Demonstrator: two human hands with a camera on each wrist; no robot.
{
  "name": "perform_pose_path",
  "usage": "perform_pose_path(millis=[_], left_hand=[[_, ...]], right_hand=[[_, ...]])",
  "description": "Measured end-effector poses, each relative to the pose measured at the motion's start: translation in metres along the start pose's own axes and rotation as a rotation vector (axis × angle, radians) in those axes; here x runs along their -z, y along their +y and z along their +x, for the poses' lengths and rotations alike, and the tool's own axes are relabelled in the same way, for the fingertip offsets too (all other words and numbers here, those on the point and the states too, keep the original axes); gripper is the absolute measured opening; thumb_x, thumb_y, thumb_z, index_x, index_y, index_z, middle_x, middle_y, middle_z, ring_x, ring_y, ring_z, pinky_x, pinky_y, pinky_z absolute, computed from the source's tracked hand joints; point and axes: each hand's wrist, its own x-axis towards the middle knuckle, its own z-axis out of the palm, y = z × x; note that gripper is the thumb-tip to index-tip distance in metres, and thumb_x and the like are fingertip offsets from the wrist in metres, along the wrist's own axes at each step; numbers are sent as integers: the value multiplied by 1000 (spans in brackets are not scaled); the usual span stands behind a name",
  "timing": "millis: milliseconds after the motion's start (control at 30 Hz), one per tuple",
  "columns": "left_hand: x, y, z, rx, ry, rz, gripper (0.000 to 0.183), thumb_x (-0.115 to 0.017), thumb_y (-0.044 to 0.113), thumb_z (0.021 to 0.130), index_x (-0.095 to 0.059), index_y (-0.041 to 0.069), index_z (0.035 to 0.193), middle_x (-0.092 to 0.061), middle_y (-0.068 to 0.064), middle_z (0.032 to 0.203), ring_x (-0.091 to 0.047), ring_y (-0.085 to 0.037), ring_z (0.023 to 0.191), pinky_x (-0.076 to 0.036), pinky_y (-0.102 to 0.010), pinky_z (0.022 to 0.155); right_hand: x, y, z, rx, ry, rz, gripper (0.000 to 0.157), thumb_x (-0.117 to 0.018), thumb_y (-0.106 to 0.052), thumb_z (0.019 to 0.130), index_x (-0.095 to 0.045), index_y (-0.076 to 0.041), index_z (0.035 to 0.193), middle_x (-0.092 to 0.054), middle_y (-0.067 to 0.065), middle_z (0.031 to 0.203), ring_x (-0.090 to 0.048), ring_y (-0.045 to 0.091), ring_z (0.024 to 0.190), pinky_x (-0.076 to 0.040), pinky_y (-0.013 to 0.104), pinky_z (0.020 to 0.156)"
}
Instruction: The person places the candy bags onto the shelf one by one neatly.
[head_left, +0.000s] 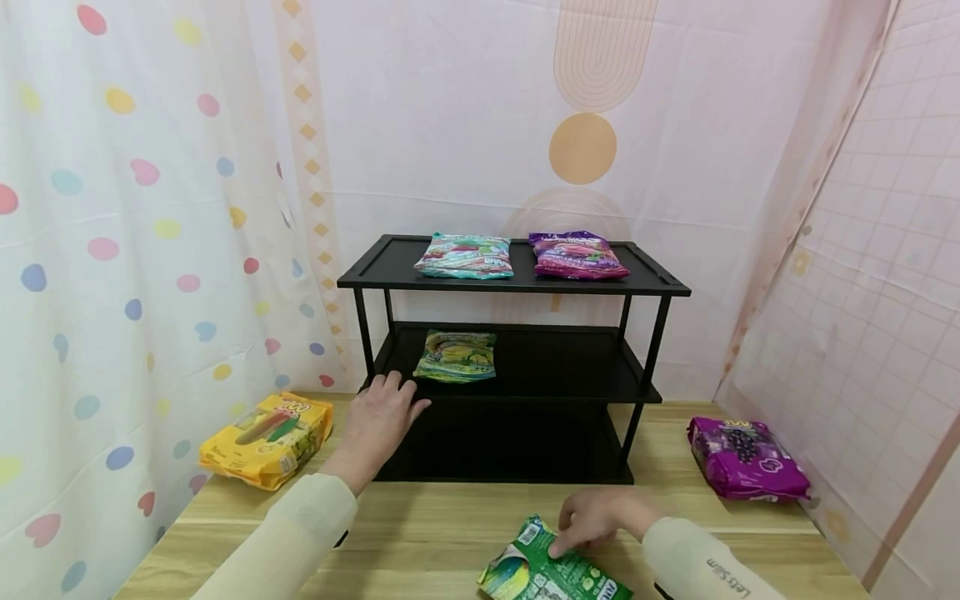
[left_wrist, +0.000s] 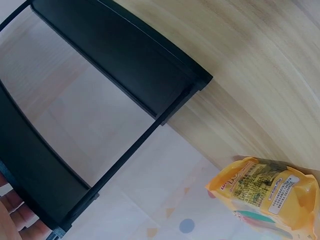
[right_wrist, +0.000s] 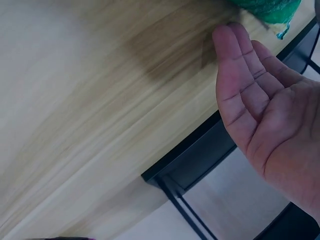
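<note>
My left hand (head_left: 381, 417) rests at the front left corner of the black rack's middle shelf (head_left: 570, 362). In the left wrist view, its fingertips (left_wrist: 22, 216) show at that shelf's edge. A green-and-yellow candy bag (head_left: 457, 357) lies flat on the middle shelf, just beyond this hand. Low in front of the rack, my right hand (head_left: 596, 518) pinches a green candy bag (head_left: 558, 571), thumb over its printed face. The right wrist view shows part of this bag (right_wrist: 272, 11) past the fingertips, the other fingers loosely bent; the thumb is hidden there.
On the top shelf lie a teal-and-white bag (head_left: 465, 257) and a purple-pink bag (head_left: 577, 257). A yellow bag (head_left: 266, 439) sits on the wooden table (head_left: 420, 533) left of the rack, a purple bag (head_left: 746, 458) at its right. Patterned curtains (head_left: 450, 108) surround the table.
</note>
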Motion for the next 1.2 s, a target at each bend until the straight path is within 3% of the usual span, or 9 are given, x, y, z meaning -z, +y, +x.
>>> perform_pose_path(millis=[67,133,300,433,500,600,733,867,1200], left_hand=[[-1,0,0,-2,1,2,33,-72,39,91,-67,7,90,-61,-13,87,-60,-31,76,-54,-42,57],[-1,0,0,-5,2,3,33,-73,39,91,-67,7,90,-61,-12,87,-60,-31,76,-54,-42,57],[0,0,0,-8,7,-1,32,-73,38,91,-66,7,88,-61,-12,86,-60,-31,75,-54,-41,56],[1,0,1,-10,17,-4,33,-73,38,91,-66,7,88,-60,-12,86,-60,-31,74,-54,-41,56],[1,-1,1,-12,19,-6,33,-74,38,90,-66,6,88,-60,-13,85,-60,-31,74,-54,-41,55],[0,-1,1,-14,15,-5,32,-75,37,89,-66,6,88,-60,-13,85,-60,-31,73,-54,-41,55],[0,-1,1,-15,6,2,33,-76,37,89,-66,6,89,-61,-13,86,-60,-31,73,-54,-41,55],[-1,-1,1,-11,-3,-2,33,-74,38,90,-67,6,89,-61,-13,86,-60,-31,74,-54,-42,56],[2,-1,1,-7,-27,-9,33,-70,40,93,-67,7,91,-61,-12,87,-61,-30,76,-55,-42,56]], right_hand=[[-6,13,16,8,-4,-38,51,-72,-61,82,-69,-20,112,-64,-5,84,-61,12,64,-48,33,57],[-9,14,20,17,4,-57,51,-74,-60,81,-69,-18,111,-64,-5,85,-63,12,66,-49,32,58],[-4,-23,-10,-15,25,19,29,-79,-33,85,-70,-10,100,-62,0,82,-55,13,59,-43,26,56],[-3,-34,-18,-9,25,32,17,-78,-25,86,-70,-11,91,-62,1,75,-50,12,56,-40,25,55],[-4,-30,-14,14,20,17,18,-78,-27,86,-69,-12,87,-62,0,74,-51,12,56,-42,26,55],[-6,-6,7,80,0,-32,25,-75,-38,88,-68,-15,90,-62,-4,81,-54,10,66,-46,28,62],[-5,-1,12,129,44,-38,24,-76,-36,87,-66,-14,90,-61,-4,84,-54,12,74,-48,31,68],[3,-20,-6,136,134,15,17,-79,-20,84,-65,-11,84,-60,-2,79,-53,14,72,-47,31,67],[17,-28,-16,186,246,4,14,-77,-15,87,-64,-9,90,-58,-2,82,-50,15,72,-44,34,66]])
